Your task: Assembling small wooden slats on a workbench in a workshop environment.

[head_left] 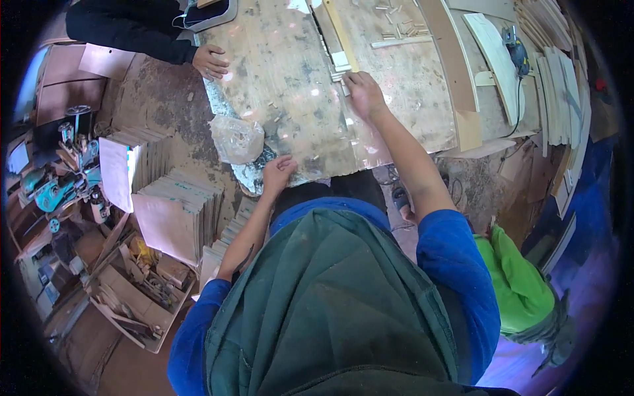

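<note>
My right hand (365, 96) reaches forward over the worktable with its fingers bent together, next to a few small pale wood blocks (341, 65). Whatever sits between those fingertips is hidden. A narrow yellowish wood strip (339, 32) runs away from the fingers, with a dark slot or strip (321, 30) alongside its left. At the near edge of the table rests my left hand (279, 173), holding nothing, its fingers loosely apart. Just beyond it lies a crumpled clear plastic bag (238, 139).
Another person's hand (210, 62) rests on the table's (277, 72) left edge. Several short wooden pegs (403, 30) lie at the far right, before a long board (456, 72) and a corded power tool (516, 51). Stacked panels (173, 218) stand left; a green-sleeved person (515, 280) is behind right.
</note>
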Action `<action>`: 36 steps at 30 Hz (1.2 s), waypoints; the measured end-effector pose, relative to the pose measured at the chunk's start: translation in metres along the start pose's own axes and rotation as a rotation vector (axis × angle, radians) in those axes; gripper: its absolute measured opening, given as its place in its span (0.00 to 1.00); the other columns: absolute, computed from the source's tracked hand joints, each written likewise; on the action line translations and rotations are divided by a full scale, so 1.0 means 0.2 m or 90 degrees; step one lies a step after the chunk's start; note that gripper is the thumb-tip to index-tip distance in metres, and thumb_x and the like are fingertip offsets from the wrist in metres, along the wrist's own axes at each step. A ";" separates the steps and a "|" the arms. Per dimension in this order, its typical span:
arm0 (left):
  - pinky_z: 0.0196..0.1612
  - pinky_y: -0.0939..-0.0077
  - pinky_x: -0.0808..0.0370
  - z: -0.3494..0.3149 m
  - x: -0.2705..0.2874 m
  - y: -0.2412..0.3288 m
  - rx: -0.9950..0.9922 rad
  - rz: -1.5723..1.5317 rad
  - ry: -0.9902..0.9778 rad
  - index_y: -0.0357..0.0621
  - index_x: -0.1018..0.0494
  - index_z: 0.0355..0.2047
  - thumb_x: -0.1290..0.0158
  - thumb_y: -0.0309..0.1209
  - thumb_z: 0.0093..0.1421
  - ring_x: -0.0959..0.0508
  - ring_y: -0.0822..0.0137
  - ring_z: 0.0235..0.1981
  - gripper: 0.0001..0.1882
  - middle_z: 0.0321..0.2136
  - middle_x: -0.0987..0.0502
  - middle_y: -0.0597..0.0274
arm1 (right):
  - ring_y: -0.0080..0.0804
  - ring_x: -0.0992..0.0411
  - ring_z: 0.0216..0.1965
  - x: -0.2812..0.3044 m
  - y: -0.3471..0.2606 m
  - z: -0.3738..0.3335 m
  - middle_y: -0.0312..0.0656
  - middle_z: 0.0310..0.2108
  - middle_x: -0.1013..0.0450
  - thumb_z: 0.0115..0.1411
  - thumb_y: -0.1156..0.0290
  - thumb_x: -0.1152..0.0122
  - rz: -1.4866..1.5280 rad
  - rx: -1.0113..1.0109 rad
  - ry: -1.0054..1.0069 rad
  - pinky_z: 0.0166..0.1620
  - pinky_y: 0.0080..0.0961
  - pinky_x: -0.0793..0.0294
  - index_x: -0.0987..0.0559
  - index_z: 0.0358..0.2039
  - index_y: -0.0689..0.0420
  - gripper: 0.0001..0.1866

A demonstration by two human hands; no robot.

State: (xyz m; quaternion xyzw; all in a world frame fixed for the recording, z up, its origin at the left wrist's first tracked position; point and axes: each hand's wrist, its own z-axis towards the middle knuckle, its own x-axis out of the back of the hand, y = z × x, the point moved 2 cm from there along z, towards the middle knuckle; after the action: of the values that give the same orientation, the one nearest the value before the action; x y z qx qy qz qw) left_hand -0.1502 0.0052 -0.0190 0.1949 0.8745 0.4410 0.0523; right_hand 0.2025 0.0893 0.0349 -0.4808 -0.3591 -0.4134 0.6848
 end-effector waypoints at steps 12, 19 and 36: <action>0.35 0.81 0.23 -0.01 0.02 0.03 -0.019 0.025 0.015 0.30 0.26 0.49 0.39 0.26 0.56 0.20 0.73 0.32 0.21 0.35 0.18 0.56 | 0.41 0.31 0.47 -0.03 0.04 0.10 0.44 0.43 0.28 0.49 0.78 0.44 -0.029 -0.004 -0.013 0.52 0.34 0.30 0.24 0.44 0.61 0.19; 0.42 0.77 0.21 -0.07 0.04 0.07 0.076 0.076 0.025 0.28 0.28 0.50 0.42 0.22 0.57 0.18 0.68 0.37 0.20 0.38 0.18 0.52 | 0.42 0.31 0.49 -0.01 0.07 0.14 0.43 0.44 0.28 0.49 0.75 0.42 -0.025 -0.007 -0.039 0.53 0.33 0.30 0.24 0.44 0.60 0.19; 0.36 0.81 0.23 -0.14 0.05 0.09 0.033 0.049 0.054 0.29 0.27 0.49 0.41 0.25 0.58 0.19 0.72 0.33 0.19 0.34 0.18 0.56 | 0.42 0.29 0.47 -0.07 0.13 0.25 0.44 0.42 0.27 0.49 0.75 0.42 -0.025 0.013 -0.026 0.52 0.33 0.29 0.23 0.43 0.61 0.17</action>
State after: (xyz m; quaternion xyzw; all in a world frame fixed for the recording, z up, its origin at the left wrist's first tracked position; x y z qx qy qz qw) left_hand -0.1613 -0.0017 0.0123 0.2110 0.8788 0.4279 -0.0073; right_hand 0.2159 0.1454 0.0261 -0.4753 -0.3866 -0.4130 0.6738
